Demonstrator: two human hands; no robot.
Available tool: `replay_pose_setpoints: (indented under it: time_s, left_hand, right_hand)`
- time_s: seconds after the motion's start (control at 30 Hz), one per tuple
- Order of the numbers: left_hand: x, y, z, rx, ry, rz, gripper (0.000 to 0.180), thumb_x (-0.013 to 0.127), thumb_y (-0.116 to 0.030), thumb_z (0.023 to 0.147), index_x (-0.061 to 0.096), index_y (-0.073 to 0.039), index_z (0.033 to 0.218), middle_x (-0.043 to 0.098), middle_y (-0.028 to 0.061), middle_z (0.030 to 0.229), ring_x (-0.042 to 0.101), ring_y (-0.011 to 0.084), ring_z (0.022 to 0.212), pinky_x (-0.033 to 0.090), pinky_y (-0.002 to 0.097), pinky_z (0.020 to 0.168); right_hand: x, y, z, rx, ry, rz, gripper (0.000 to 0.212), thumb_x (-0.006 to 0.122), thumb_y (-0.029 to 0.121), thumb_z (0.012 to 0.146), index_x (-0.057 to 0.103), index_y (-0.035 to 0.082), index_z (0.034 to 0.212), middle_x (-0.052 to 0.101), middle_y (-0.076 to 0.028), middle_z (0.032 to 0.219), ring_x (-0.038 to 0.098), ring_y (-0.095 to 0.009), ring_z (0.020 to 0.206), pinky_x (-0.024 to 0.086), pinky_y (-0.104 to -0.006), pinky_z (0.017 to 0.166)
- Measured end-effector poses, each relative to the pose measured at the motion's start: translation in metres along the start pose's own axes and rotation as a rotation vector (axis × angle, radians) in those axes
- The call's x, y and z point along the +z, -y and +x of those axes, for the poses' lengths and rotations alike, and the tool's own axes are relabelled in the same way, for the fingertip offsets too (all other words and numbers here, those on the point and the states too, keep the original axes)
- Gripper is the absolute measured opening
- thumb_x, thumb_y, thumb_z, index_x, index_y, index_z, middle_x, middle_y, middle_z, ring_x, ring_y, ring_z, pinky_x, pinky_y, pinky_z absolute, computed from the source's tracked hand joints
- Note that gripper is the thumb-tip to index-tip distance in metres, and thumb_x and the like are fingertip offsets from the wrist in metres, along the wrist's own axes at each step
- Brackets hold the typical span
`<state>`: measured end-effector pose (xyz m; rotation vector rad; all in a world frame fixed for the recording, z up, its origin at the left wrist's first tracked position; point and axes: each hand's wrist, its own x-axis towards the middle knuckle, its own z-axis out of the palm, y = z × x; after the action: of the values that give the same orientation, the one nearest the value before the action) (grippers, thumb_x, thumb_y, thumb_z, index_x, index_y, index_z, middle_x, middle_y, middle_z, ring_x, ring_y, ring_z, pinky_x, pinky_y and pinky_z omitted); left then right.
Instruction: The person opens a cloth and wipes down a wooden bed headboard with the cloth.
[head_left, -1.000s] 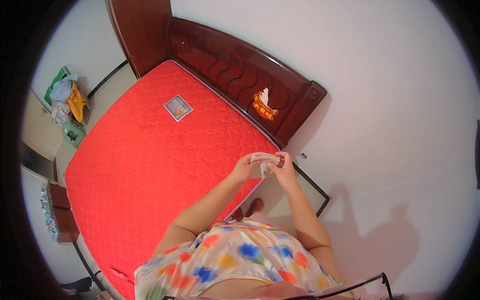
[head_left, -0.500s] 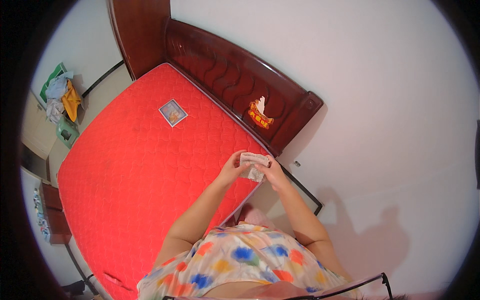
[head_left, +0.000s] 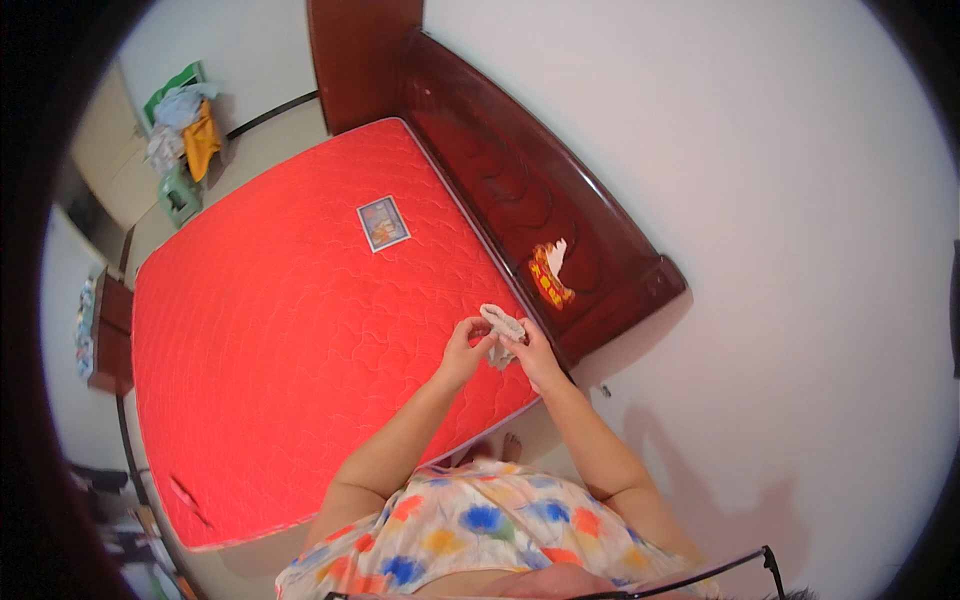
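Note:
A small greyish-white cloth (head_left: 503,322), folded over and bunched, is held up in front of me above the near right corner of a red quilted mattress (head_left: 290,340). My right hand (head_left: 534,358) grips its right side, fingers closed with the thumb on top. At the left side of the cloth, my left hand (head_left: 464,352) is closed in a pinch, thumb and fingertips on its edge. A loose lower part of the cloth hangs down between the two hands.
A dark wooden headboard (head_left: 480,150) with a red-and-gold sticker (head_left: 551,280) stands along the wall. On the mattress lies a flat rectangular picture (head_left: 384,223). Far left are a green stool (head_left: 179,196), a heap of clothes (head_left: 184,118) and a dark red cabinet (head_left: 110,330).
The cloth has gone from spread wide between both hands to a narrower, tilted bunch. My view has shifted, so the bed and headboard sit farther right.

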<state>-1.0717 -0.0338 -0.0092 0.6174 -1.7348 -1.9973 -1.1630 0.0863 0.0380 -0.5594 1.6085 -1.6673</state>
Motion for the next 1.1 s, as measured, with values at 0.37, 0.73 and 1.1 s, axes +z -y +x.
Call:
replay_pose_setpoints:
  time_s: [0.37, 0.73, 1.1]
  left_hand:
    - [0.055, -0.007, 0.028, -0.095, -0.277, -0.088, 0.046, 0.055, -0.004, 0.087, 0.037, -0.01, 0.129, 0.049, 0.0108, 0.118, 0.054, 0.0206, 0.106, 0.046, 0.0334, 0.086]
    - [0.09, -0.026, 0.114, -0.016, -0.098, -0.146, 0.032, 0.054, -0.007, 0.089, 0.047, -0.005, 0.12, 0.053, 0.0065, 0.111, 0.056, 0.0158, 0.099, 0.048, 0.0299, 0.082]
    - [0.035, -0.07, 0.24, 0.024, 0.195, -0.257, 0.024, 0.048, -0.007, 0.088, 0.05, -0.005, 0.112, 0.057, 0.0035, 0.1, 0.054, 0.0135, 0.091, 0.045, 0.028, 0.078]
  right_hand:
    - [-0.071, 0.005, 0.06, -0.066, 0.291, -0.291, 0.017, 0.061, 0.008, 0.084, 0.05, 0.005, 0.096, 0.058, -0.004, 0.089, 0.056, -0.009, 0.081, 0.046, -0.0258, 0.068]
    - [-0.12, 0.043, 0.108, -0.02, 0.21, -0.026, 0.033, 0.055, 0.013, 0.088, 0.047, -0.002, 0.117, 0.054, -0.007, 0.109, 0.052, -0.013, 0.098, 0.042, -0.0263, 0.085]
    - [-0.074, 0.067, 0.206, -0.35, -0.057, -0.386, 0.032, 0.059, 0.007, 0.081, 0.052, -0.004, 0.111, 0.043, -0.01, 0.125, 0.046, -0.018, 0.113, 0.038, -0.0293, 0.094]
